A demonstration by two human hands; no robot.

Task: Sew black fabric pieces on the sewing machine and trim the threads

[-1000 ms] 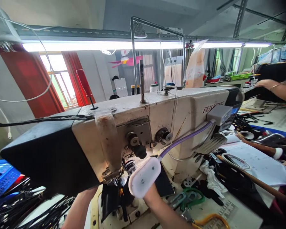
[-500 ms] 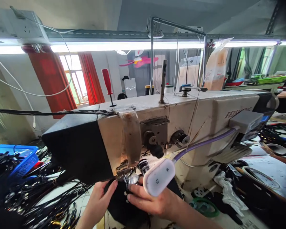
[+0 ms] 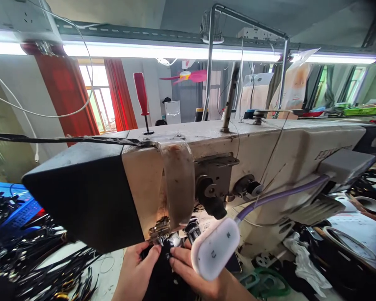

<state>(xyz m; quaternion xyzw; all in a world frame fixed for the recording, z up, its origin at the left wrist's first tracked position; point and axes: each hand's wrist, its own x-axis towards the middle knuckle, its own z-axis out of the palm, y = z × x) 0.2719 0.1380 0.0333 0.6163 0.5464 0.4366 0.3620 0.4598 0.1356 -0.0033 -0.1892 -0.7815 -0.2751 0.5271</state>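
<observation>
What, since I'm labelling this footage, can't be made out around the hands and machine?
In the head view:
Part of the right hand: hidden behind the white lamp.
Lower end of the black material: cut off by the picture's bottom edge.
Machine lettering: blurred, partly covered by the grey box.

Sewing machine (image 3: pixel 288 154) stretches across table (image 3: pixel 105 279), needle end left. Screwdriver (image 3: pixel 141 93) on machine top, toward left end; post (image 3: pixel 230 98) right of it. Lamp (image 3: pixel 216 251) in front of machine, partly covering right hand (image 3: pixel 196 278). Left hand (image 3: pixel 136 265) beside it, both under needle end, on fabric piece (image 3: pixel 161 282). Table's left side: strap pile (image 3: pixel 78 267); basket (image 3: pixel 26 212) behind pile. Right side: scissors (image 3: pixel 263 274) right of right hand, then tissue (image 3: pixel 307 263); paper (image 3: pixel 359 225) toward right edge. Behind machine: window (image 3: pixel 97 98) left, fan (image 3: pixel 197 76) right of it.
</observation>
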